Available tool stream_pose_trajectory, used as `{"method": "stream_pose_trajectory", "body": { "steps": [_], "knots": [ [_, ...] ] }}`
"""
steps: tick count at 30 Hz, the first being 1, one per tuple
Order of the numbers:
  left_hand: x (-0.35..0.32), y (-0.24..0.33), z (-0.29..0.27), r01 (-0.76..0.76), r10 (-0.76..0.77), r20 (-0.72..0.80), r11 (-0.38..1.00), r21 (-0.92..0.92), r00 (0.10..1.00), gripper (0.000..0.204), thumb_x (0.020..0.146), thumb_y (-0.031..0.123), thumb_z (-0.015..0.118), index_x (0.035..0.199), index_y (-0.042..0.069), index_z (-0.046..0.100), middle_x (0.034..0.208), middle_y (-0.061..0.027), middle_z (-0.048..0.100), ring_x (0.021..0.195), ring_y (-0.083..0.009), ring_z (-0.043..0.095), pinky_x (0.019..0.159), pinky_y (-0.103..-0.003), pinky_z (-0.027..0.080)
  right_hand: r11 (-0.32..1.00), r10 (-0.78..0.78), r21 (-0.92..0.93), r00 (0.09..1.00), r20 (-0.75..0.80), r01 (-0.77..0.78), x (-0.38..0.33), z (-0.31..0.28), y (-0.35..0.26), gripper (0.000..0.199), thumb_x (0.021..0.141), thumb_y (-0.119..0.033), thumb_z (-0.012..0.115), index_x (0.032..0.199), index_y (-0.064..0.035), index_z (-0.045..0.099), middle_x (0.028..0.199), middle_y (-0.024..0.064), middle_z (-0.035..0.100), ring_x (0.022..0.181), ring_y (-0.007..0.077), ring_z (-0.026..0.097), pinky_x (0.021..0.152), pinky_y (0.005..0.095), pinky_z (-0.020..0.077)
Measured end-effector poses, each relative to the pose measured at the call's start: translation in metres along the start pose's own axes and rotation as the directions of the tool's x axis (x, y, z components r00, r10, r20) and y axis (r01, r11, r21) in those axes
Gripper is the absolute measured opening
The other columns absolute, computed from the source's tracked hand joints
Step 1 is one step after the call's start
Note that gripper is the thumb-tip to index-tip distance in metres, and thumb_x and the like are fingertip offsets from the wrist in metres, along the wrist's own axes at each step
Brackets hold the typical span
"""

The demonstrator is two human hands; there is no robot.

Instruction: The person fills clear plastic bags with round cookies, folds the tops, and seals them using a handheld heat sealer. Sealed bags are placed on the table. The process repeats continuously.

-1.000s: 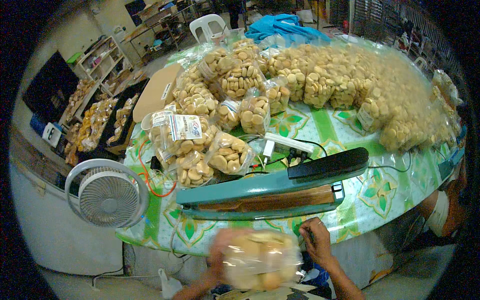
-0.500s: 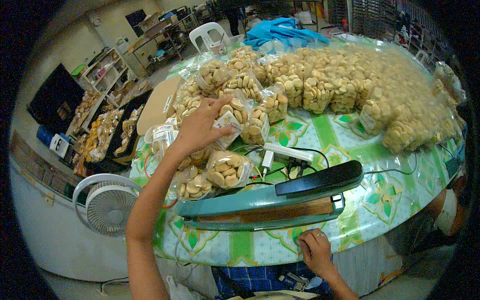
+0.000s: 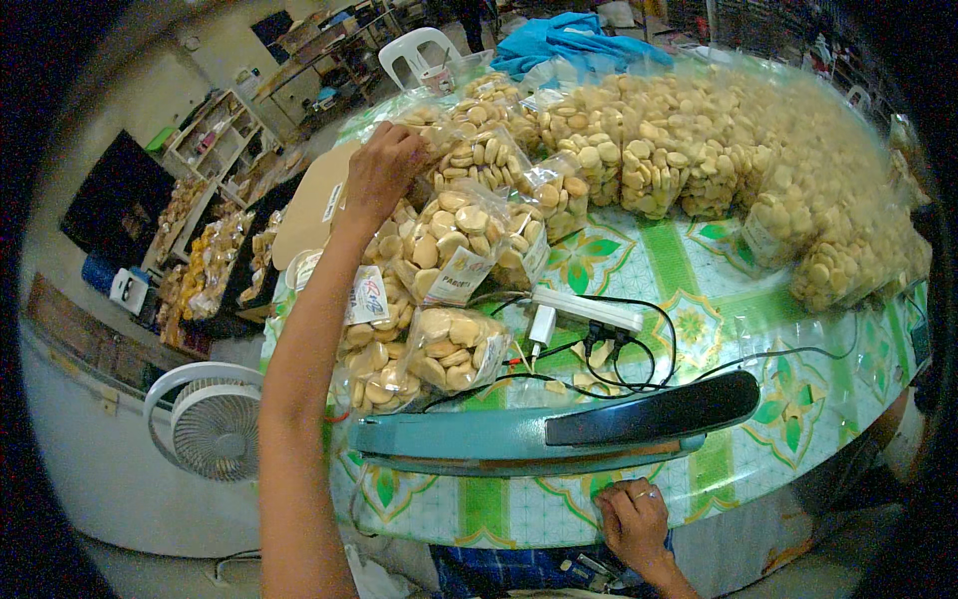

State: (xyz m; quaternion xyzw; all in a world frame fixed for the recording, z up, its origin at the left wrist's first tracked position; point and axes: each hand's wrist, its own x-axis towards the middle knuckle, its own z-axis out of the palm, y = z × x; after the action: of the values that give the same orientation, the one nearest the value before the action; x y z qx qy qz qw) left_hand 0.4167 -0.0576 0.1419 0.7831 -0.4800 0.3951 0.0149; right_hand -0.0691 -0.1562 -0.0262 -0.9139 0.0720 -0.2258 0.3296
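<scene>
Stretched toward the back left, my left hand (image 3: 384, 165) has its fingers curled over the top of a clear bag of round cookies (image 3: 424, 122). The fingertips are partly hidden by the bag and the hand. Beneath it and to its right lie several labelled bags of cookies (image 3: 454, 240). At the near table edge my right hand (image 3: 636, 519) is curled closed, with nothing seen in it. Just beyond that hand lies a long teal bag sealer (image 3: 459, 434) with a dark handle, its arm down close to the base.
A white power strip (image 3: 589, 309) with plugs and cords lies behind the sealer. Many filled cookie bags (image 3: 699, 160) cover the back and right of the table. A tan board (image 3: 311, 210) stands left, a white fan (image 3: 213, 424) below it. A white chair (image 3: 419, 55) is behind.
My left hand has let go of a labelled cookie bag and moved back and left to another. The gap in the sealer looks narrower. My right hand stays near the table edge.
</scene>
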Motion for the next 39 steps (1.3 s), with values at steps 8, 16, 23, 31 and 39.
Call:
{"method": "stream_pose_trajectory", "body": {
  "steps": [8,16,23,31,39],
  "knots": [
    [0.001,-0.009,0.006,-0.212,0.211,0.026,0.975,0.066,0.977,0.006,0.084,0.013,0.06,0.082,0.009,0.063,0.089,-0.0025,0.061,0.093,-0.02,0.06,0.071,-0.034,0.055,1.0,-0.006,-0.008,1.0,0.008,0.006,0.0,0.002,0.001,0.013,0.072,-0.004,0.071,0.083,-0.0055,0.064,0.083,0.0108,0.061,0.074,0.0295,0.058,0.065,0.0398,0.0452],
    [0.007,-0.004,0.011,-0.055,0.054,0.011,0.99,0.13,0.998,0.012,0.086,0.02,0.061,0.087,0.008,0.061,0.091,-0.0046,0.061,0.094,-0.0207,0.06,0.07,-0.034,0.056,1.0,0.014,-0.002,1.0,0.002,-0.014,0.0,0.002,0.001,0.014,0.071,-0.003,0.071,0.083,-0.005,0.063,0.081,0.0108,0.061,0.074,0.0294,0.059,0.064,0.0394,0.0459],
    [0.004,-0.015,0.015,0.182,-0.184,-0.061,0.983,-0.029,0.981,0.02,0.093,0.026,0.056,0.1,0.008,0.057,0.095,-0.0076,0.061,0.091,-0.0258,0.06,0.071,-0.039,0.054,1.0,0.003,-0.007,1.0,0.006,-0.003,-0.001,0.002,0.001,0.014,0.071,-0.002,0.071,0.083,-0.0054,0.062,0.082,0.0102,0.06,0.073,0.0294,0.058,0.064,0.0398,0.0446],
    [0.011,-0.003,-0.056,0.365,-0.569,-0.028,0.564,-0.741,0.822,0.026,0.098,0.029,0.049,0.098,0.003,0.052,0.09,-0.0081,0.056,0.084,-0.0171,0.055,0.078,-0.032,0.047,0.999,0.022,-0.026,1.0,0.002,-0.022,-0.003,0.003,-0.001,0.013,0.072,-0.003,0.069,0.083,-0.0051,0.062,0.081,0.0106,0.058,0.074,0.0305,0.057,0.064,0.0404,0.0444],
    [-0.076,0.092,-0.213,0.341,-0.352,0.089,0.762,-0.551,0.932,0.009,0.091,0.012,0.052,0.093,0.004,0.054,0.083,-0.0086,0.055,0.077,-0.0189,0.056,0.073,-0.03,0.044,0.999,-0.035,0.02,0.999,-0.005,0.035,-0.003,0.002,0.002,0.015,0.072,-0.007,0.07,0.084,-0.0059,0.062,0.084,0.012,0.06,0.073,0.0327,0.056,0.063,0.0435,0.0447]
  ]
}}
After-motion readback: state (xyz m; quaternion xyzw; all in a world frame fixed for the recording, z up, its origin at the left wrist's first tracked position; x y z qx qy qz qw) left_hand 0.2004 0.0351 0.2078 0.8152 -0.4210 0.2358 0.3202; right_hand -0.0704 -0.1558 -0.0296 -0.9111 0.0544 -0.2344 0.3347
